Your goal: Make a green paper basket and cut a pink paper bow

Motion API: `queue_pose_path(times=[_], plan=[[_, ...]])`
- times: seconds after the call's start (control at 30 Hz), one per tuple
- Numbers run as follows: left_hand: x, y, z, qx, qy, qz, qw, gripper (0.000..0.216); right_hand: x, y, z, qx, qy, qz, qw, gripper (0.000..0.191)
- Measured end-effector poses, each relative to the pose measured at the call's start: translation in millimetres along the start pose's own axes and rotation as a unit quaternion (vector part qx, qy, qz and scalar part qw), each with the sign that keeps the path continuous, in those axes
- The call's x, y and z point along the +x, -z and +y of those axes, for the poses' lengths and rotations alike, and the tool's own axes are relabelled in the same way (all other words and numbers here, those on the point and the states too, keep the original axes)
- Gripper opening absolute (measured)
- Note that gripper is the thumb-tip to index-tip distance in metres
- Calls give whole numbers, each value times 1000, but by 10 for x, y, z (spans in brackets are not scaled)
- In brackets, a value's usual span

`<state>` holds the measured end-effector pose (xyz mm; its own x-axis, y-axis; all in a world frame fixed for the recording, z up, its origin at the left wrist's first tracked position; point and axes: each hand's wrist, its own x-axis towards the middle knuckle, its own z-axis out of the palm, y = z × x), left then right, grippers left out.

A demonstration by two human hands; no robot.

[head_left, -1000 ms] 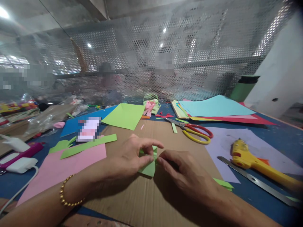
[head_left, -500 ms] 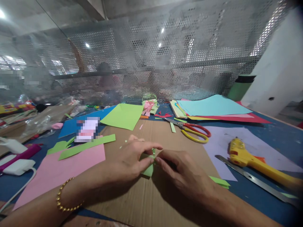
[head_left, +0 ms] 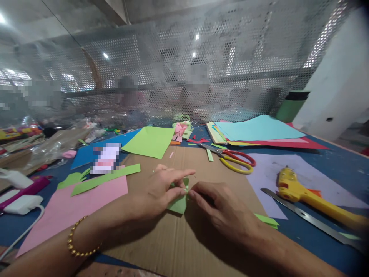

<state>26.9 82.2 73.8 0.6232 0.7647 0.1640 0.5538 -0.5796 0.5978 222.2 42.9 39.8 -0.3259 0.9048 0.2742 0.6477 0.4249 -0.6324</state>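
A small folded piece of light green paper [head_left: 179, 204] lies on a sheet of brown cardboard [head_left: 184, 246] at the middle of the table. My left hand [head_left: 161, 190] pinches its top with thumb and forefinger. A gold bead bracelet is on that wrist. My right hand [head_left: 219, 213] meets it from the right, fingertips closed on the same folded edge. Most of the paper is hidden under the two hands.
Red and yellow scissors [head_left: 233, 158] lie beyond the hands. A yellow glue gun [head_left: 305, 194] and a metal ruler [head_left: 311, 222] are on the right. A pink sheet [head_left: 69, 209], green strips [head_left: 105, 179], a green square [head_left: 150, 141] and stacked coloured paper [head_left: 259, 132] surround the cardboard. Perforated metal mesh stands behind.
Both hands stay on the green paper and have shifted slightly. The fingertips have drawn closer together along the fold.
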Motion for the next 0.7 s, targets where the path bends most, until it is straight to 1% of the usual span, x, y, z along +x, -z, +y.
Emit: queue_pose_path(times=[0.17,0.23,0.4,0.63,0.7], plan=[[-9,86,-5,35,-45,-22,998,41,-5,18,-20,1,-9,-2,1000,34],[-23,79,-15,41,-47,-27,998,42,-7,20,-8,9,-7,-6,1000,33],[-40,17,-30,21,-8,-28,999,54,-2,18,17,20,-10,-11,1000,32],[-4,-21,69,2,42,8,999,53,0,19,-11,17,-10,-14,1000,32],[-5,-31,57,-6,42,27,999,51,-9,16,-24,13,-1,-13,1000,31]])
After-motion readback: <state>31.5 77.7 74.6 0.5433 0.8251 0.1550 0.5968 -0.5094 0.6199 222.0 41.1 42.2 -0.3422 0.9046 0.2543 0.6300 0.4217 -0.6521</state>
